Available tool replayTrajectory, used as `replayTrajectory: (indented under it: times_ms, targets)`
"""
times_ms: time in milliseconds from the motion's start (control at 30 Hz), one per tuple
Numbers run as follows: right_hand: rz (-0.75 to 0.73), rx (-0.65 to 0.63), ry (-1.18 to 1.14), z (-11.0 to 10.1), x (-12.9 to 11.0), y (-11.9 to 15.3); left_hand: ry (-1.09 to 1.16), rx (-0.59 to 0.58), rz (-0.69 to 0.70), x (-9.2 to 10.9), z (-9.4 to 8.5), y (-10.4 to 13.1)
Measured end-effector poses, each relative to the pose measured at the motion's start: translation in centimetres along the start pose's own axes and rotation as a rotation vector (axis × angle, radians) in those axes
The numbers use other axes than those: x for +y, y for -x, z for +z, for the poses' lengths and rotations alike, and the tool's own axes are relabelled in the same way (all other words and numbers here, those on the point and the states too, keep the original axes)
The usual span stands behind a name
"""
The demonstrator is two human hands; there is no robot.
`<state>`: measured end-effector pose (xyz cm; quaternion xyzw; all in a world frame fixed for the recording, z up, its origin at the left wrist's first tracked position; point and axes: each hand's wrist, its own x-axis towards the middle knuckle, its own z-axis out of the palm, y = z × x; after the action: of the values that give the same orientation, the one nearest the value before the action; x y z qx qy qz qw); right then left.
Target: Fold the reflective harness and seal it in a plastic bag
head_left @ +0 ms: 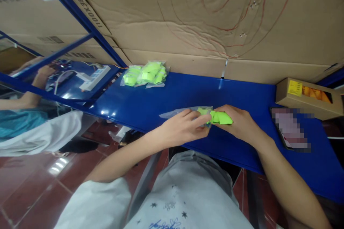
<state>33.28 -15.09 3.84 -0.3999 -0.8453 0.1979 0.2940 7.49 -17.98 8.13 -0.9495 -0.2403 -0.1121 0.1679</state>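
My left hand (188, 125) grips a clear plastic bag (172, 113) near its mouth, fingers closed on the film. A folded neon-yellow fabric strip (221, 117) lies partly inside the bag, its near end sticking out to the right. Around that outer end my right hand (238, 121) is closed, its thumb and fingertips largely hidden behind the fabric. Both hands meet just above the blue table (188, 89), close to its front edge. Further back on the left sit several filled bags (152, 73) with the same neon-yellow fabric inside.
A cardboard box (285, 94) with orange contents stands at the right, with a phone (290, 128) in front of it. Cardboard sheeting (193, 32) walls the table's back. Beyond the blue frame on the left are a power strip (95, 78) and another person's arm (37, 86).
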Motion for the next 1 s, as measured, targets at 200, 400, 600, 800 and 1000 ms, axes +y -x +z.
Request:
replayTrajectory:
  times_ms: [200, 400, 600, 800, 1000]
  targets:
    - [0.053, -0.108, -0.096, 0.9, -0.3, 0.1, 0.132, 0.233, -0.021, 0.8, 1.9, -0.7]
    - [0.270, -0.027, -0.360, 2.5, -1.4, -0.4, 0.101, 0.103, -0.243, 1.0, 1.0, 1.1]
    - [0.421, -0.065, -0.646, 5.8, -1.4, -0.5, 0.259, -0.092, -0.333, 1.9, 2.6, 0.6]
    - [0.532, -0.080, -0.549, 6.6, 0.3, -0.3, 0.347, -0.197, -0.310, 0.8, 2.9, -0.2]
    - [0.683, -0.069, -0.831, 5.7, -1.2, -1.3, 0.229, -0.168, -0.388, 0.7, -0.3, 4.2]
